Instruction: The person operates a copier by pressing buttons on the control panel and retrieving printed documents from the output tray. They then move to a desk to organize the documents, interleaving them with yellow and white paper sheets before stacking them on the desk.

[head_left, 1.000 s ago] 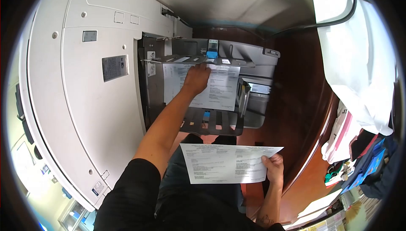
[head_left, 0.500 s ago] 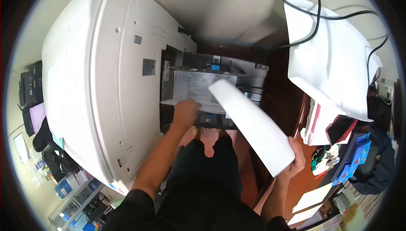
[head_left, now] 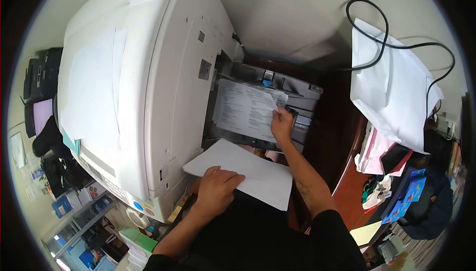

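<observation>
My left hand (head_left: 218, 191) holds a stack of blank white paper (head_left: 258, 174) close in front of my body, its fingers lying over the near edge and the thumb hidden. Stretched out over the printer's side tray, my right hand (head_left: 281, 124) pinches the right edge of some printed sheets (head_left: 245, 110). Those sheets lie on the open grey tray (head_left: 300, 90), and their upper right corner is lifted a little. A blue paper guide (head_left: 267, 80) stands at the tray's far side.
The large white printer (head_left: 183, 87) fills the left, with loose sheets on its lid. At right, a white plastic-like cover (head_left: 382, 82) lies under a looping black cable (head_left: 421, 45). Folded cloths (head_left: 374, 154) and a blue box (head_left: 404, 196) are below it.
The white paper has passed from my right hand to my left and come nearer my body. My left hand has left the tray; my right hand now grips the printed sheets. The view has shifted.
</observation>
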The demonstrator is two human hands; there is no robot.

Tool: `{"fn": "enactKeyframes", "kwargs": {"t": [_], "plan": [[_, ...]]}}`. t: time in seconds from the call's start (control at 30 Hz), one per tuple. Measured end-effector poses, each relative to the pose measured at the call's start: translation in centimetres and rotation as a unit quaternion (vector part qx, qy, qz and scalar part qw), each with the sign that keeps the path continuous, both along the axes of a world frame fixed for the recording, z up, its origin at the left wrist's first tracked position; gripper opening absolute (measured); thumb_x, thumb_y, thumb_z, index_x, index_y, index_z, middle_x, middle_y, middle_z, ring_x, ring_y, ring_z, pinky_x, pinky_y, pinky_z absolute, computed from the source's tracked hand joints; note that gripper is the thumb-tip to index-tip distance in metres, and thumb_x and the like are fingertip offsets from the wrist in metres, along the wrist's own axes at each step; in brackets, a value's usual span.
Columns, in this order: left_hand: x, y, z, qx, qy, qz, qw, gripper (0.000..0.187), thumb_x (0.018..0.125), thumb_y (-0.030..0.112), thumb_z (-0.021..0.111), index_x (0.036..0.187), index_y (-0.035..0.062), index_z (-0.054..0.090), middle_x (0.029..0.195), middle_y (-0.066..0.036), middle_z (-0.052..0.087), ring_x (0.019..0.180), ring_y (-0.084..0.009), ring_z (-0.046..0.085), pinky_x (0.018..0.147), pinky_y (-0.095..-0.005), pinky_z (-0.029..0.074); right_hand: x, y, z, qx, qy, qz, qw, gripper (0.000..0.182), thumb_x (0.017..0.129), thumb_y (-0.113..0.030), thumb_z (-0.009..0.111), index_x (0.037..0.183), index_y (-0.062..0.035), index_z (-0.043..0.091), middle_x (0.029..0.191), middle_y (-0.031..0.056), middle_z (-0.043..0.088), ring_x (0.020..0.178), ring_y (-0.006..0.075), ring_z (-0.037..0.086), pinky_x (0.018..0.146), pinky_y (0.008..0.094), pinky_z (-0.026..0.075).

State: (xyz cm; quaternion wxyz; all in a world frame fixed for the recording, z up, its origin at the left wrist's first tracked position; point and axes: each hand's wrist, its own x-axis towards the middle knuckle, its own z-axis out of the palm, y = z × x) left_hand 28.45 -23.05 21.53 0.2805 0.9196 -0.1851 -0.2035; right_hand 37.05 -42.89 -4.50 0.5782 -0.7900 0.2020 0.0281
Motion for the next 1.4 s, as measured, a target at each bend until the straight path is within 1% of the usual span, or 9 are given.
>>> {"fn": "enactKeyframes", "kwargs": {"t": [0.3, 0.37, 0.43, 0.53, 0.63, 0.8, 1.07, 1.17, 1.4], "plan": [[0.3, 0.8, 3.0, -0.007, 0.021, 0.007, 1.0, 0.035, 0.067, -0.006, 0.061, 0.096, 0.0099, 0.072, 0.085, -0.008, 0.07, 0.082, -0.0304, 0.067, 0.077, -0.0405, 0.052, -0.7, 0.5, -4.6, -0.11, 0.102, 0.06, 0.987, 0.058, 0.09, -0.018, 0.062, 0.142, 0.0007, 0.043, 0.133, 0.0232, 0.056, 0.119, 0.0369, 0.058, 0.099, 0.0385, 0.044], [0.8, 0.6, 3.1, 0.004, 0.039, 0.032, 0.999, 0.03, 0.071, -0.003, 0.062, 0.095, 0.0111, 0.073, 0.087, -0.012, 0.069, 0.085, -0.0327, 0.066, 0.076, -0.0426, 0.052, -1.0, -2.1, 3.3, 0.218, 0.194, 0.102, 0.951, 0.073, 0.093, -0.032, 0.064, 0.148, 0.0027, 0.032, 0.143, 0.0204, 0.047, 0.13, 0.0348, 0.049, 0.107, 0.04, 0.038], [1.8, 0.4, 3.2, -0.008, 0.064, 0.051, 0.997, 0.024, 0.075, 0.0, 0.064, 0.095, 0.0093, 0.073, 0.087, -0.015, 0.068, 0.085, -0.0346, 0.066, 0.076, -0.0427, 0.052, -2.1, -6.6, 10.4, 0.571, 0.248, 0.186, 0.76, 0.079, 0.093, -0.047, 0.061, 0.149, -0.0001, 0.031, 0.145, 0.0198, 0.046, 0.131, 0.0304, 0.047, 0.11, 0.0405, 0.035], [6.0, 0.1, 3.1, -0.031, 0.093, 0.053, 0.994, 0.019, 0.077, 0.006, 0.068, 0.095, 0.0032, 0.071, 0.087, -0.02, 0.068, 0.083, -0.0359, 0.068, 0.077, -0.0398, 0.052, -5.1, -9.2, 20.5, 0.612, 0.054, 0.295, 0.732, 0.07, 0.093, -0.038, 0.064, 0.144, 0.0029, 0.041, 0.139, 0.0199, 0.052, 0.125, 0.026, 0.053, 0.107, 0.0366, 0.038], [10.3, -0.8, 1.1, -0.048, 0.123, 0.004, 0.991, 0.025, 0.076, 0.006, 0.071, 0.101, 0.0021, 0.07, 0.089, -0.022, 0.069, 0.085, -0.0352, 0.068, 0.08, -0.0385, 0.052, -8.0, -11.9, 21.7, 0.443, 0.089, 0.307, 0.837, 0.058, 0.091, -0.027, 0.068, 0.136, 0.0046, 0.05, 0.133, 0.0155, 0.058, 0.121, 0.0227, 0.054, 0.106, 0.0364, 0.039], [10.7, -5.2, 1.6, -0.09, -0.221, 0.088, 0.967, 0.04, 0.074, 0.005, 0.076, 0.11, 0.0005, 0.06, 0.104, -0.02, 0.068, 0.092, -0.0318, 0.067, 0.085, -0.0374, 0.05, -10.4, -9.1, 21.3, 0.385, 0.147, 0.083, 0.907, 0.034, 0.097, -0.008, 0.054, 0.13, 0.0028, 0.057, 0.115, 0.0095, 0.067, 0.102, 0.0151, 0.062, 0.092, 0.0293, 0.048], [2.0, -8.5, -0.8, -0.333, 0.163, 0.168, 0.913, 0.04, 0.079, 0.017, 0.082, 0.104, 0.0028, 0.055, 0.104, -0.007, 0.064, 0.093, -0.012, 0.061, 0.081, -0.0284, 0.05, -11.6, -1.7, 21.9, 0.123, -0.004, 0.109, 0.986, 0.058, 0.088, 0.002, 0.053, 0.145, -0.0001, 0.041, 0.121, 0.013, 0.064, 0.106, 0.0159, 0.061, 0.091, 0.028, 0.049], [2.0, -7.6, -1.6, -0.487, 0.243, 0.215, 0.811, 0.029, 0.082, 0.011, 0.077, 0.099, 0.0022, 0.055, 0.096, -0.007, 0.064, 0.091, -0.0119, 0.061, 0.079, -0.0282, 0.051, -11.5, -0.8, 21.8, 0.194, -0.13, 0.093, 0.968, 0.064, 0.085, 0.001, 0.064, 0.145, 0.0012, 0.041, 0.129, 0.0189, 0.06, 0.117, 0.0212, 0.06, 0.097, 0.0304, 0.047], [3.5, -4.5, -0.8, -0.516, 0.321, 0.134, 0.783, 0.019, 0.089, 0.004, 0.068, 0.105, 0.0029, 0.057, 0.104, -0.005, 0.066, 0.095, -0.0095, 0.061, 0.083, -0.0266, 0.05, -10.5, -2.2, 23.6, 0.27, -0.077, 0.117, 0.952, 0.082, 0.073, -0.013, 0.086, 0.143, 0.0, 0.044, 0.133, 0.0184, 0.058, 0.126, 0.0274, 0.055, 0.102, 0.0397, 0.046]]}}
